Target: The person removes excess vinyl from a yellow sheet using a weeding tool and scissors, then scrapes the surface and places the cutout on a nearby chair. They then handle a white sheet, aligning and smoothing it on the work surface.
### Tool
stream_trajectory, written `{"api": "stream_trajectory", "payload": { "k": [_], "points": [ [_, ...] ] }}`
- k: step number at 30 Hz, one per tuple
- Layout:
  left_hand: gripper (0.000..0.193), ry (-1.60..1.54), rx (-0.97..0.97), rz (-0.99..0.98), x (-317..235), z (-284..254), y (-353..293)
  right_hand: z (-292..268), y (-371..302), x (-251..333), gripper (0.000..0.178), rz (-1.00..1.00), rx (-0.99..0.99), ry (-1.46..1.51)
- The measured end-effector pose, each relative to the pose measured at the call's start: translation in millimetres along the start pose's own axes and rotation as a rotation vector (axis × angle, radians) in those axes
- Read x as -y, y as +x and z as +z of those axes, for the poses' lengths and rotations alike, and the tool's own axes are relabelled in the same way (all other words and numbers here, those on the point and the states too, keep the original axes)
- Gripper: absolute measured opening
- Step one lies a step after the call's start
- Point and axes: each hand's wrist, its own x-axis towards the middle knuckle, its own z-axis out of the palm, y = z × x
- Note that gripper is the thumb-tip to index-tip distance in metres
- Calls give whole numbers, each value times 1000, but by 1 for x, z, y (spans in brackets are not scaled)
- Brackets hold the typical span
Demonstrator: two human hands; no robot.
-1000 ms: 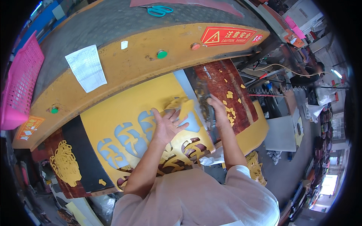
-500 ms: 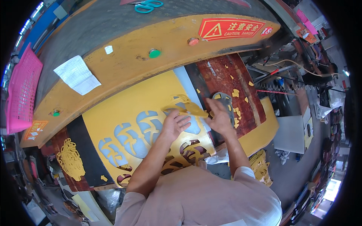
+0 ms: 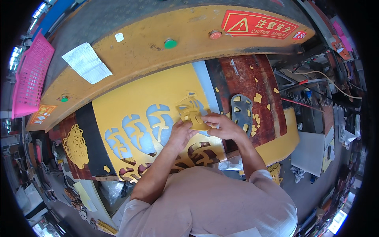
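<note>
The grip of the left hand [image 3: 181, 134] was narrow, its thumb and fingers closed at the lower left of a yellow cut piece [image 3: 194, 115], and we saw the right hand [image 3: 220, 125] pinching the same piece at its right edge. Between the two hands, the piece sat just above the right part of a yellow sheet [image 3: 152, 89]. Whether it was one layer or several, we could not tell (the fingers covered much of it).

To the left of the hands we counted three clear oval groups of cut-outs in the sheet, with a pale blue-grey layer [image 3: 207, 89] showing through. Nearer the body, other cut-outs opened on dark red.

Just beside the right hand, and apart from it, we found a dark grey cutting die [image 3: 243, 114] on the dark red counter [image 3: 245, 73], yellow bits showing in its openings. Small yellow scraps [image 3: 257, 98] lay loose to its right. At the counter's left end we noted a heap of yellow pieces [image 3: 75, 147].

Beyond the sheet ran a yellow-brown beam [image 3: 134, 49], bearing a green button [image 3: 170, 43], a red button [image 3: 215, 34] and a red warning label [image 3: 260, 24]. Far left, we saw a pink basket [image 3: 33, 75].
</note>
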Motion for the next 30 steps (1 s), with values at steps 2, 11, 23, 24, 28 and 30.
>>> {"api": "stream_trajectory", "payload": {
  "k": [2, 11, 23, 24, 28, 30],
  "points": [
    [33, 111, 4, 4, -2, 0, 0, -9, 7, -1, 58, 177, 103, 302],
    [32, 470, -39, 29, -8, -9, -13, -12, 30, -16, 33, 345, -662, 555],
    [29, 425, -42, 59, -1, -26, -11, 74, 55, -1, 23, -91, -486, -208],
    [29, 427, -49, 61, -2, -28, -14, 75, 59, -1, 19, -86, -527, -115],
    [30, 325, -69, 45, -6, -29, -22, 14, 47, -1, 3, 110, -774, 257],
    [30, 333, -65, 56, -11, -22, -16, -2, 43, 0, 16, 56, -764, -564]
  ]
}}
